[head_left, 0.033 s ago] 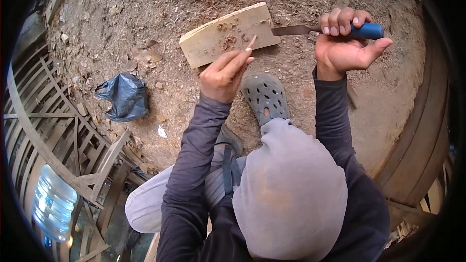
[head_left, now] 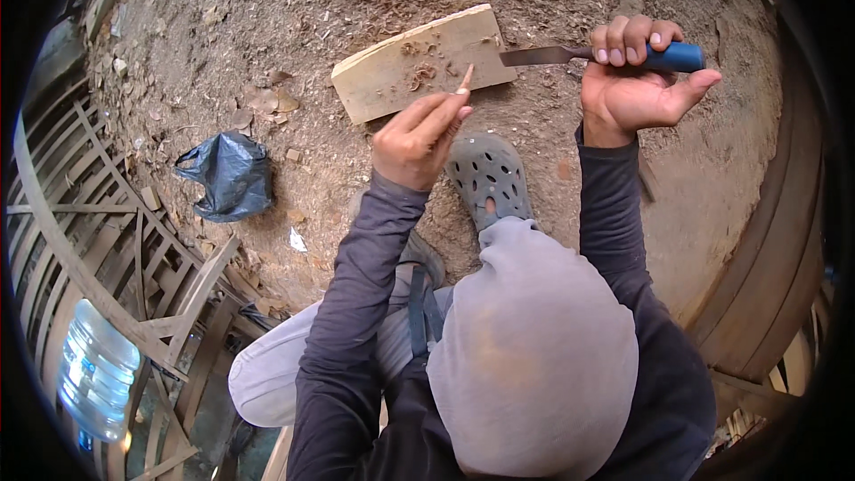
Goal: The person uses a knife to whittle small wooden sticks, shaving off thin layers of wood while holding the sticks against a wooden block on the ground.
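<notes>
Wooden stick [head_left: 468,79] (slim, tapering) near thin, curled shavings [head_left: 420,78].

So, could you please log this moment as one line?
left hand: holding thin wooden stick | right hand: gripping blue-handled bladed tool | board: shavings on top | dark plastic bag: on ground, left

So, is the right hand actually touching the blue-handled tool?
Touching: the head view shows the right hand with its fingers curled over the blue-handled tool, no gap between them.
</notes>
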### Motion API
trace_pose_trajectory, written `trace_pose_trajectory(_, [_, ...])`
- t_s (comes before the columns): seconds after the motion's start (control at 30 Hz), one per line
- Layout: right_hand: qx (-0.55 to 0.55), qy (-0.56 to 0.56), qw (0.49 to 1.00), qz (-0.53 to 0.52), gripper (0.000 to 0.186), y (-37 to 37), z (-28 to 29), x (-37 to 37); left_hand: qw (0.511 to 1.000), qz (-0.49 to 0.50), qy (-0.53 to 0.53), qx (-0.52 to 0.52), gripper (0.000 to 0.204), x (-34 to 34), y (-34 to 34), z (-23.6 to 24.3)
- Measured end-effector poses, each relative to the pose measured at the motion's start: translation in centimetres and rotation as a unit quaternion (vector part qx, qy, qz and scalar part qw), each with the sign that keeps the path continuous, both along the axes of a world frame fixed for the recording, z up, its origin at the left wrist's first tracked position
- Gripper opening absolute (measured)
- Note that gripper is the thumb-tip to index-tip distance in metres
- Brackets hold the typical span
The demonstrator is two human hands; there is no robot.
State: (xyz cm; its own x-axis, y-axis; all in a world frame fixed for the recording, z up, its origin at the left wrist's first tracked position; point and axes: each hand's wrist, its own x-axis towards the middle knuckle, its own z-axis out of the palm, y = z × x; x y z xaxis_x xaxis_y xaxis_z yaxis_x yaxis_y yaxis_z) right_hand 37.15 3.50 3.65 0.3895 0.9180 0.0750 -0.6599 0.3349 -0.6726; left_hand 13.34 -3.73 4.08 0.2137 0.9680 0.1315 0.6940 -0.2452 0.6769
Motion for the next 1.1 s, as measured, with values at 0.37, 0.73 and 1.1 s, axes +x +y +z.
trace_pose_trajectory(0.37, [0.013,-0.025,0.998,0.054,0.07,0.0,2.6,-1.8,0.908,0.222,-0.265,-0.237,0.021,3.1,-2.2,-0.4])
trace_pose_trajectory(0.73, [0.099,-0.125,0.96,0.231,0.067,-2.9,6.0,-6.1,0.884,0.301,-0.298,-0.198,0.015,5.8,-3.2,-0.1])
trace_pose_trajectory(1.1, [0.054,-0.178,0.955,0.229,0.068,-1.9,2.9,-7.2,0.877,0.323,-0.307,-0.181,0.014,5.6,-3.1,-0.3])
